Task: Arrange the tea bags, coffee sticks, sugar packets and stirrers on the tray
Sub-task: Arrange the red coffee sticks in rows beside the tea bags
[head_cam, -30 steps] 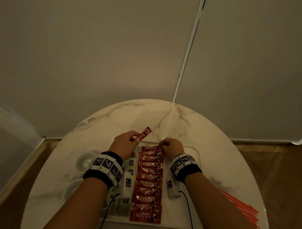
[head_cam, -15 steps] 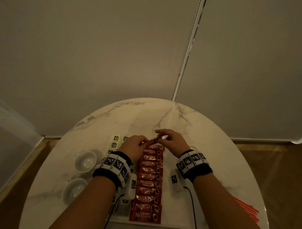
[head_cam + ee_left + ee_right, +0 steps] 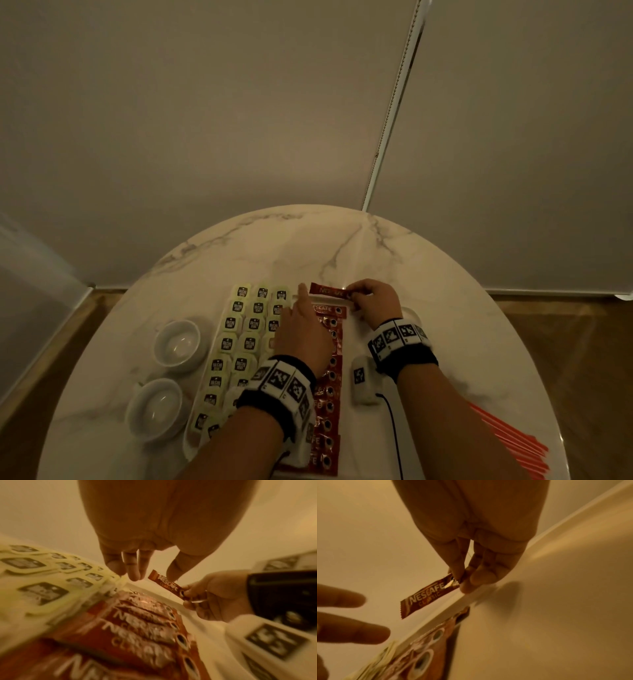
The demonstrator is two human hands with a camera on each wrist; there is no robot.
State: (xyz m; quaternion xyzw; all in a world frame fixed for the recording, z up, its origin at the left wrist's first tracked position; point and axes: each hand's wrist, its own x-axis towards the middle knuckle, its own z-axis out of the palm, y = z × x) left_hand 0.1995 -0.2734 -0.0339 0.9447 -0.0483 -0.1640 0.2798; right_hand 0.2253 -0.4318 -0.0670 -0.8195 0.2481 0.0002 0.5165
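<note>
Right hand [image 3: 375, 301] pinches a Nescafé coffee stick [image 3: 329, 291] by one end above the tray's [image 3: 352, 342] red column; left hand [image 3: 301, 329] hovers, fingers relaxed — next, laying it flat at the column's far end.

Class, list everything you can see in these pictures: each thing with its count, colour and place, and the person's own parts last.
Round marble table: one, white, grey-veined; by the wall.
White rectangular tray: one; centre of table.
Pale green tea bags: many, in rows; tray's left part.
Red Nescafe coffee sticks: one overlapping column; tray's middle.
Loose red coffee stick: one; above tray's far edge.
White ceramic cups: two; left of tray.
Orange stirrers: a bundle; table's right edge.
Left hand: fingers extended, empty.
Right hand: pinches the loose stick's end.
</note>
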